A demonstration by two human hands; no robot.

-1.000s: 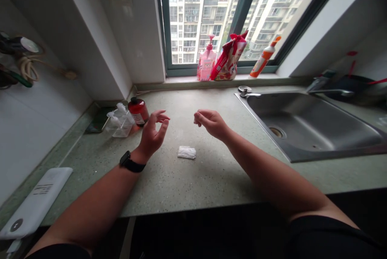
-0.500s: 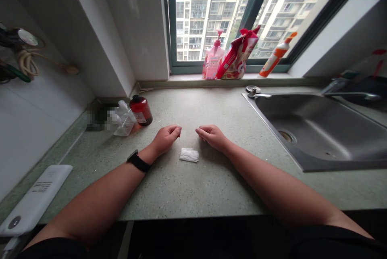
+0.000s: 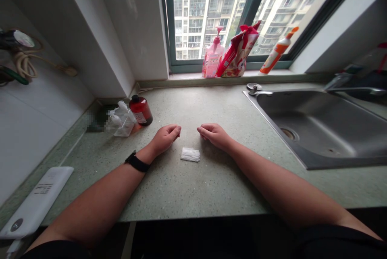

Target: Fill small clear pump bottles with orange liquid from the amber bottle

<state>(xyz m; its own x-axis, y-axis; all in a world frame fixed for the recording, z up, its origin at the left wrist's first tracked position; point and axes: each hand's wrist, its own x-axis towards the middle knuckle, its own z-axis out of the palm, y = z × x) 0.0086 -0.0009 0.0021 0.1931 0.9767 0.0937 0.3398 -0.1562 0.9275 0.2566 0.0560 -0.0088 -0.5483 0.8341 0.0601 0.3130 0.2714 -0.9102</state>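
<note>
My left hand (image 3: 165, 138) rests on the counter, its fingers curled into a loose fist with the thumb on top. Facing it across a small gap, my right hand (image 3: 214, 135) is closed in the same way. Nothing shows in either hand. A folded white tissue (image 3: 190, 154) lies flat on the counter, just nearer to me than the two hands and touching neither. A dark watch (image 3: 137, 161) is strapped on my left wrist. Beyond my left hand stands a reddish-brown bottle (image 3: 141, 110) with a black cap.
Beside the bottle is a clear plastic container (image 3: 123, 124). A white power bank (image 3: 39, 202) lies at the left edge. To the right is a steel sink (image 3: 302, 130). A pink pump bottle (image 3: 213, 59), a red bag (image 3: 238, 55) and an orange-white bottle (image 3: 276, 55) stand on the windowsill.
The view has shifted very slightly. Both closed hands and the tissue stay essentially where they were on the counter.
</note>
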